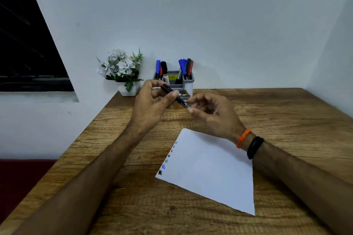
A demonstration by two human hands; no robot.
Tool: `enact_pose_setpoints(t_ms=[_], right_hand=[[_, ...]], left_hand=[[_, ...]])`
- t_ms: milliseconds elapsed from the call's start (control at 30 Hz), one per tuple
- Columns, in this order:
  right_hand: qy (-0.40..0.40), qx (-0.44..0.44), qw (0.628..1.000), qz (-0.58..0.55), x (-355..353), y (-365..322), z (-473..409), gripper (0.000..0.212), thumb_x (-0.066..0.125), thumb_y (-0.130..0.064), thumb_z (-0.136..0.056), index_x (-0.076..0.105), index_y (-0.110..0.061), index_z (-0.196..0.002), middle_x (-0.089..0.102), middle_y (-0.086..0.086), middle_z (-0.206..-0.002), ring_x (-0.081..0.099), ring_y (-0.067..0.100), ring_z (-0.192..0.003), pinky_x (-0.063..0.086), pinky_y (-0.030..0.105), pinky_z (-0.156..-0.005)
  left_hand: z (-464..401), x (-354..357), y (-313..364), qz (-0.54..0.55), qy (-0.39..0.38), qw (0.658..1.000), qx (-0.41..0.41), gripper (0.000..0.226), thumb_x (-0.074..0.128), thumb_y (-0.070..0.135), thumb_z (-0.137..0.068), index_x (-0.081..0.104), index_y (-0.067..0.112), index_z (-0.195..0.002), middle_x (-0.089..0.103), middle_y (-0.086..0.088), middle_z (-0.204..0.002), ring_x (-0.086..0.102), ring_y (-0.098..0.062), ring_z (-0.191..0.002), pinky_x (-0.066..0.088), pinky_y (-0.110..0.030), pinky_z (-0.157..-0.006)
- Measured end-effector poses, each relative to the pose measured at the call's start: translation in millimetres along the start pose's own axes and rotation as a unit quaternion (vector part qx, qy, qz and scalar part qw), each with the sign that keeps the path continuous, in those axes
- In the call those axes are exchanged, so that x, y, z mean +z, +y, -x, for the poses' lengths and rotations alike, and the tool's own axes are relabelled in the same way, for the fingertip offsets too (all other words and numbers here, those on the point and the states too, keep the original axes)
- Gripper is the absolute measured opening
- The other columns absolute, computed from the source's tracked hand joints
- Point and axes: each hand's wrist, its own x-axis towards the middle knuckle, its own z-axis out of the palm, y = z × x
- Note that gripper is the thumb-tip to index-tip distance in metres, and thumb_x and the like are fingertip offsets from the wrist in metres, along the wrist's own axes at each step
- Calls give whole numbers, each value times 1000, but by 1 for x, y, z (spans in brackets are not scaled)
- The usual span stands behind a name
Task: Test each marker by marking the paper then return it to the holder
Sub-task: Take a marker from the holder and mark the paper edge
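A black marker [174,96] is held in the air between both hands, above the far part of the wooden table [286,112]. My left hand [150,105] grips its upper end, thumb on the barrel. My right hand [212,112] pinches its lower end with fingertips. Behind the hands a grey holder [188,80] stands against the wall with several blue, black, red and green markers [183,67] upright in it. A white sheet of paper [214,170] lies near me, with a row of several small coloured marks [168,158] along its left edge.
A white pot of white artificial flowers [122,70] stands at the table's back left corner beside the holder. A dark window [24,47] is on the left wall. The table's left edge drops to a dark red floor [19,173].
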Motion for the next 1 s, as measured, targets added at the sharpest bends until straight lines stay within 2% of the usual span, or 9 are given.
enact_pose_setpoints(t_ms=[67, 167, 300, 467, 567, 733, 833, 933, 1000], right_hand=[[-3, 3, 1000, 4, -1, -4, 0, 34, 79, -12, -81, 62, -22, -109, 70, -6, -81, 67, 5, -71, 54, 19, -68], [-23, -50, 994, 92, -1, -14, -1, 62, 79, -14, -80, 49, -24, -132, 70, -7, -80, 68, 4, -69, 50, 12, -63], [-41, -109, 982, 152, -2, -27, -5, 84, 74, -14, -80, 30, -33, -149, 69, -11, -76, 67, 5, -68, 52, 14, -62], [-51, -112, 980, 156, -6, -33, -6, 92, 74, -18, -81, 20, -41, -152, 70, -12, -74, 68, 3, -66, 55, 19, -62], [-56, -115, 978, 166, -6, -33, -7, 88, 72, -19, -82, 23, -42, -151, 71, -12, -72, 68, 5, -63, 59, 28, -62], [-42, -101, 982, 156, -9, -30, -9, 82, 74, -23, -81, 29, -43, -148, 71, -9, -71, 68, 5, -63, 58, 28, -64], [-23, -80, 984, 160, -16, -25, -18, 84, 77, -24, -80, 29, -47, -146, 71, -9, -72, 67, 5, -64, 60, 32, -69], [0, -72, 980, 186, -23, -21, -35, 85, 78, -24, -80, 29, -48, -145, 72, -9, -74, 68, 3, -65, 61, 35, -72], [18, -67, 978, 196, -27, -19, -52, 84, 78, -25, -80, 29, -49, -144, 72, -9, -75, 68, 2, -64, 61, 36, -74]], left_hand=[[3, 2, 3, 0, 12, 1000, -5, 44, 77, 23, -68, 52, 19, -104, 73, -5, -90, 73, -14, -81, 58, -26, -68], [8, 7, 10, 46, 25, 998, -19, 60, 82, 12, -63, 49, 15, -114, 73, -7, -90, 74, -17, -81, 59, -27, -71], [10, 13, 16, 49, 14, 999, -6, 64, 82, 1, -66, 46, 14, -117, 72, -7, -88, 74, -17, -78, 60, -28, -69], [10, 15, 14, 27, 7, 1000, 4, 64, 83, 8, -66, 46, 15, -118, 72, -7, -88, 74, -18, -77, 60, -31, -70], [10, 15, 11, 22, -1, 1000, 7, 70, 83, 22, -59, 46, 16, -118, 73, -10, -89, 74, -21, -79, 60, -34, -71], [6, 10, 0, -2, -18, 1000, -13, 65, 82, 45, -61, 52, 21, -115, 75, -6, -93, 73, -21, -85, 59, -41, -76], [6, 3, -8, -135, -36, 990, -20, 52, 71, 50, -75, 56, 21, -116, 71, 3, -105, 69, -13, -96, 58, -30, -78], [4, -5, -23, -366, -81, 927, -22, 54, 61, 52, -87, 53, 19, -129, 61, 1, -128, 57, -14, -115, 47, -33, -97], [0, -9, -35, -438, -111, 892, -28, 60, 55, 56, -88, 51, 17, -133, 56, -2, -134, 52, -17, -121, 43, -36, -102]])
